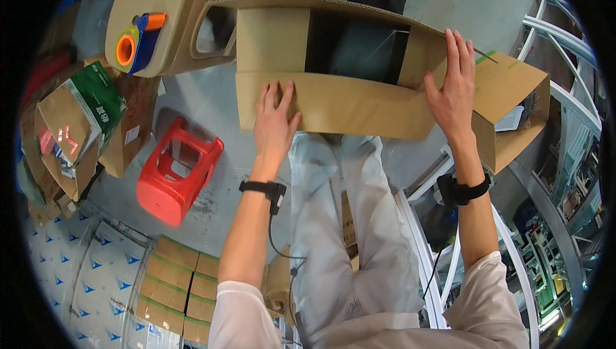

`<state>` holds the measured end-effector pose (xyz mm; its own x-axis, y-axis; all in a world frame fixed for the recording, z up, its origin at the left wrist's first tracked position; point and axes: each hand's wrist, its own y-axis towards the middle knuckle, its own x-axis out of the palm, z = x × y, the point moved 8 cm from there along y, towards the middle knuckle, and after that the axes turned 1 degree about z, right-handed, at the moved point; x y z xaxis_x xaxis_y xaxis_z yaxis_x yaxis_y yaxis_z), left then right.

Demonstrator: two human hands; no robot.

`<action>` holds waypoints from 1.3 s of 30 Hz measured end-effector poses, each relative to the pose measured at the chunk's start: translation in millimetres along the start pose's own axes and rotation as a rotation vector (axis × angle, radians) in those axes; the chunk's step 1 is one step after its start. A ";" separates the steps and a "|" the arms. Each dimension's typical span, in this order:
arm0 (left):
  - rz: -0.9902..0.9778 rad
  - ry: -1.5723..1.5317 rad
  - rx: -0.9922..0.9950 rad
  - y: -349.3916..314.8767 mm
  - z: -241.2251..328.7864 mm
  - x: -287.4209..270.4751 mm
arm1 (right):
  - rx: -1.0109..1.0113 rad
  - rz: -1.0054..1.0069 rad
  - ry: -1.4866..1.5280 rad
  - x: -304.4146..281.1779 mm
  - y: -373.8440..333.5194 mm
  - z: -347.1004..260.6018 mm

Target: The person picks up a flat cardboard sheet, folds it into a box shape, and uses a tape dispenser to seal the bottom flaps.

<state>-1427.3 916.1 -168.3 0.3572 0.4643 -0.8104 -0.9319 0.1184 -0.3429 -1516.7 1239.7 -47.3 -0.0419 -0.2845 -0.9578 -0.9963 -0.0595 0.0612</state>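
Head view: looking straight down past pale trousers at a cardboard box [333,102] held out in front at about waist height, its flaps partly folded and a dark opening showing between them.
Left hand: the left hand [274,124] lies flat on the near flap, fingers together and stretched out, palm pressing the card, nothing gripped.
Right hand: the right hand [454,95] rests on the flap at the box's right end, fingers straight and slightly spread, thumb hooked round the near edge, so it steadies more than it clamps.
Wrists: a black band on each, the left one trailing a thin cable.
Box position: in the air between both hands, above the knees, touching no table that I can see.
Doing it well, as I judge it: keep both palms level so the near flap bends along its crease and not across the panel; hold the right end square while the left presses down.
Risk: uneven push could twist the box and leave the flaps skewed.
Around: red plastic stool [176,172] on the floor to the left, a beige plastic seat [173,21] beyond with an orange and blue tape dispenser [138,41] on it, flattened cartons [176,281] stacked lower left, white metal rack [564,86] to the right.
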 end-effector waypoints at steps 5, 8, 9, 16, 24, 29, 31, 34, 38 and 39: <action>-0.033 0.044 0.005 5.9 0.0 0.5 | 0.026 -0.052 0.034 4.1 -30.9 -17.0; -0.041 0.084 0.014 1.7 -5.9 7.0 | 0.104 -0.188 0.083 13.7 -51.2 -20.8; -0.040 0.077 0.014 1.7 -4.0 7.2 | 0.102 -0.189 0.077 14.1 -59.6 -16.3; 0.053 -0.129 0.046 -0.3 2.2 1.5 | 0.148 -0.522 0.075 99.9 -123.8 12.9; 0.461 -0.119 -0.059 34.4 -30.1 -70.0 | 0.135 -0.555 0.017 102.3 -110.9 15.0; 0.332 -0.296 -0.232 85.0 -79.7 -38.5 | 0.129 -0.439 0.190 97.3 -110.8 17.5; 0.182 -0.503 -0.327 86.4 -91.1 -21.2 | 0.181 -0.416 0.314 96.1 -111.9 38.7; 0.235 -0.449 -0.258 84.1 -100.5 -28.8 | 0.556 0.108 0.210 54.1 -123.8 116.1; 0.234 -0.474 -0.251 84.4 -92.3 -29.6 | 1.114 -0.072 0.943 104.9 -163.3 166.0; 0.208 -0.546 -0.329 81.5 -93.4 -30.7 | 1.114 -0.069 0.944 104.7 -160.5 163.7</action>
<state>-1508.3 829.5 -215.8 0.0082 0.8363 -0.5483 -0.8789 -0.2555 -0.4028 -1373.4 1376.1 -203.4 -0.3664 -0.8464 -0.3865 -0.5533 0.5321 -0.6409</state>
